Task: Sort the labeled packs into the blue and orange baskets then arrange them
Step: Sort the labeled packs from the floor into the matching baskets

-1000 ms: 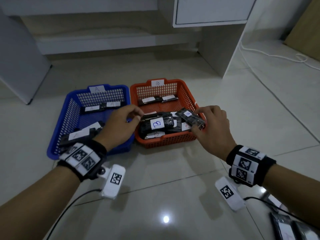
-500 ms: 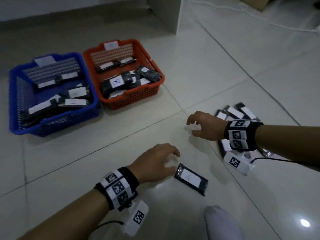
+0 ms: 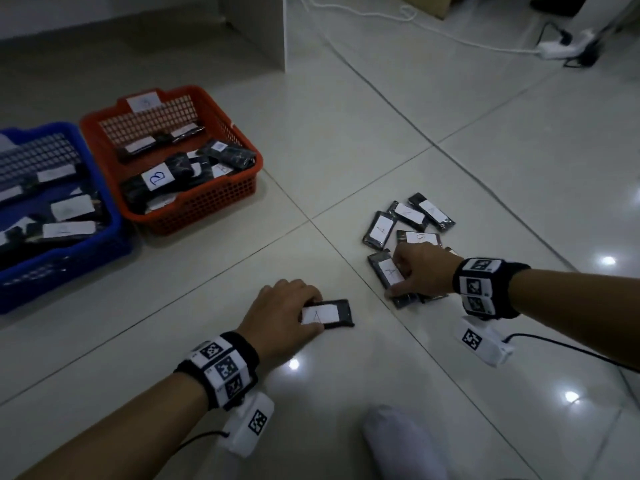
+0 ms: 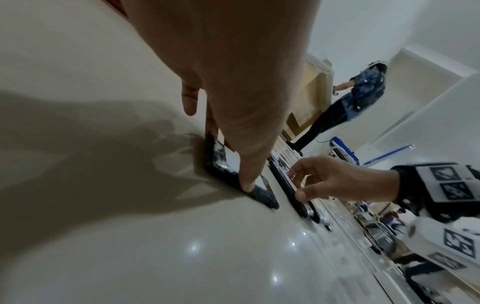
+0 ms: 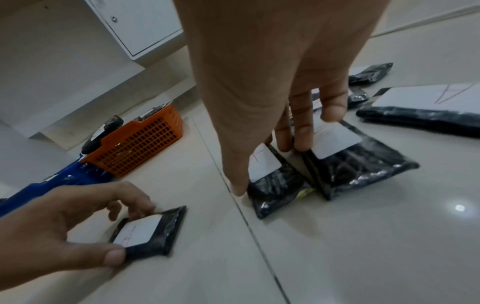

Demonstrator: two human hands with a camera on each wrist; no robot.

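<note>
Black wristbands (image 3: 485,287) carry square-coded white tags; white cabled wrist cameras (image 3: 247,424); perhaps a white sock (image 3: 401,441).

Bare floor (image 3: 214,271) between hands and baskets (image 3: 194,216) — unobstructed

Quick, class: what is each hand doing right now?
Left hand: pinches the lone A pack on the floor.
Right hand: fingers curled round another A pack in the pile.

An indoor room, likely an office: glossy tiled floor (image 3: 485,116), white cabinet (image 5: 145,26) (door shut), power strip (image 3: 568,46).
</note>
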